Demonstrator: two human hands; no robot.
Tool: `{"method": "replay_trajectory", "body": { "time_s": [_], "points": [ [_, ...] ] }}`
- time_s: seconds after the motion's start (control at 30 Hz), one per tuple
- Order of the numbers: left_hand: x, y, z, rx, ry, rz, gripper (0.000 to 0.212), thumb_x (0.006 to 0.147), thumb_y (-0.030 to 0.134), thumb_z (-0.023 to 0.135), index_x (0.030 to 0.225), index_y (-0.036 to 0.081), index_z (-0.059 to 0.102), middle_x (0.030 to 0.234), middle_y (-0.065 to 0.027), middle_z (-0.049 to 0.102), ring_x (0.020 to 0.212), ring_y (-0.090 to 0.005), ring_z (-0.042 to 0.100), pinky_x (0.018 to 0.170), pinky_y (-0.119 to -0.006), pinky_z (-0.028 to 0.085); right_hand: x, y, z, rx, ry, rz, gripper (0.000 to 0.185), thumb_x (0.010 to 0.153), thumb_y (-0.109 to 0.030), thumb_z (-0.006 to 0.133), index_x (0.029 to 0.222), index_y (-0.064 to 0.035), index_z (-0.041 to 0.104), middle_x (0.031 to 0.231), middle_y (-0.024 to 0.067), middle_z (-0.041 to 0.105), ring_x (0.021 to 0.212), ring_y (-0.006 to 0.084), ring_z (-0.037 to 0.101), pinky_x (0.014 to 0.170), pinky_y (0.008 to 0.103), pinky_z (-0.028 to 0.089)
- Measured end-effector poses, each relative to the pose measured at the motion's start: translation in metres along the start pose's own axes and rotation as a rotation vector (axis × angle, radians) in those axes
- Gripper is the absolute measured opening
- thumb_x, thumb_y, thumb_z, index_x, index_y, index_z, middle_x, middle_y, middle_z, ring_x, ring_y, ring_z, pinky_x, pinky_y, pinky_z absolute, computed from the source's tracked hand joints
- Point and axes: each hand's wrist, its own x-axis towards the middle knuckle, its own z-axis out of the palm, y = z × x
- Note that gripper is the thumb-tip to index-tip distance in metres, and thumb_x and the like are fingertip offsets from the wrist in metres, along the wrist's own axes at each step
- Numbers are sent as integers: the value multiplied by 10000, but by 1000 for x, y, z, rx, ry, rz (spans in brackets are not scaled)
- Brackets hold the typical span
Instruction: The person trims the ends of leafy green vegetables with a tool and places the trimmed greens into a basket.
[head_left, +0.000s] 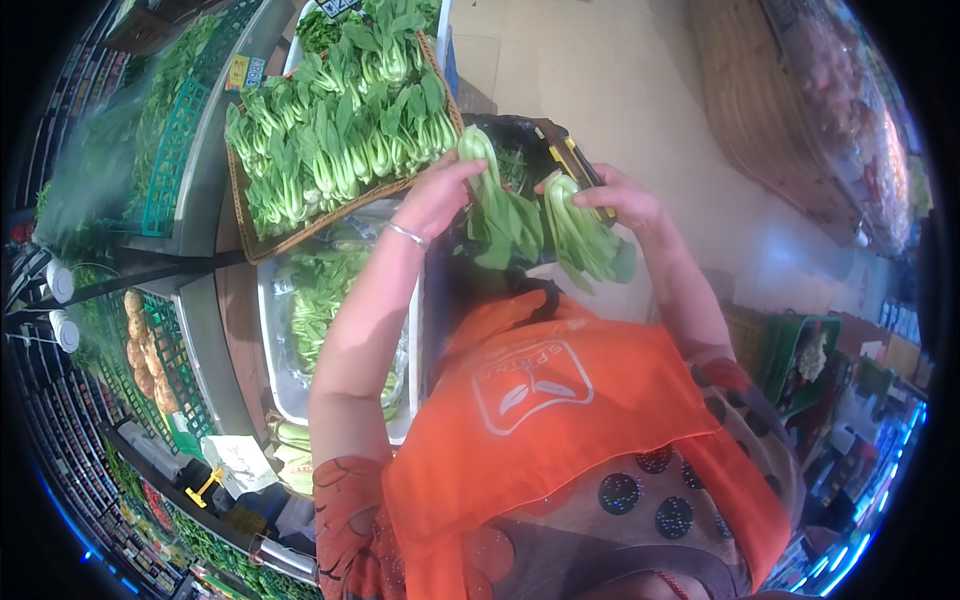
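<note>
My left hand (439, 191), with a silver bracelet at its wrist, grips a head of bok choy (499, 210) near its pale base, leaves hanging down. A second head of bok choy (581, 229) is pinched in my right hand (619, 199), its base up. Against the right fingers lies a yellow and black tool (577, 161) that looks like a utility knife; how it is held is partly hidden. Below and between the hands is a dark container or bag (517, 127) with some greens inside. To the left, a wicker tray (326, 225) holds rows of upright bok choy (337, 142).
A white crate (281, 375) of leafy greens stands under the left forearm. Farther left are green mesh baskets (176, 157), one with brown root vegetables (146, 352), and drifting mist. A wood-sided display (765, 112) is at the right, with a green crate (806, 360) below it.
</note>
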Motion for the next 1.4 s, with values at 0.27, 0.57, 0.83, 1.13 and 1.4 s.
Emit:
{"method": "replay_trajectory", "body": {
  "time_s": [0.27, 0.57, 0.83, 1.13, 1.4],
  "points": [
    [-12, 13, 22, 273, 201, 38, 663, 749, 124, 706, 1264, -35, 320, 1073, -105, 547, 878, -172, 573, 787, -277, 447, -6, -18, 13, 8, -40, -81, 552, 731, -164, 636, 1229, 11, 475, 1200, 89, 521, 1061, 169, 511, 935, 270, 373],
    [-2, -5, 12, 180, 142, 127, 337, 802, 84, 643, 1097, 33, 488, 971, -72, 576, 870, -181, 593, 759, -316, 492, 0, -17, 18, 162, -52, -79, 532, 732, -166, 620, 1203, 34, 477, 1158, 105, 540, 1023, 177, 535, 906, 282, 411],
    [-6, 0, -4, -121, -71, 56, 356, 845, 137, 561, 1154, -8, 459, 1038, -137, 568, 994, -258, 559, 879, -378, 448, 2, -20, 15, 138, -7, -53, 560, 736, -163, 628, 1233, 26, 453, 1164, 105, 536, 1033, 177, 534, 917, 284, 405],
    [-16, -1, 25, 364, -98, 172, 572, 798, -9, 577, 1313, -10, 326, 1251, -111, 499, 1134, -163, 478, 967, -282, 364, 25, -16, 22, -28, -5, -34, 561, 713, -167, 676, 1227, -34, 495, 1118, 59, 564, 1020, 139, 513, 908, 245, 363],
    [-17, 1, 20, 553, 37, 88, 564, 746, 12, 662, 1253, -20, 417, 1176, -76, 560, 1055, -135, 527, 926, -273, 404, 29, -18, 21, -12, -49, 6, 540, 722, -143, 665, 1220, -20, 495, 1078, 70, 585, 982, 139, 543, 890, 247, 400]
  ]
}}
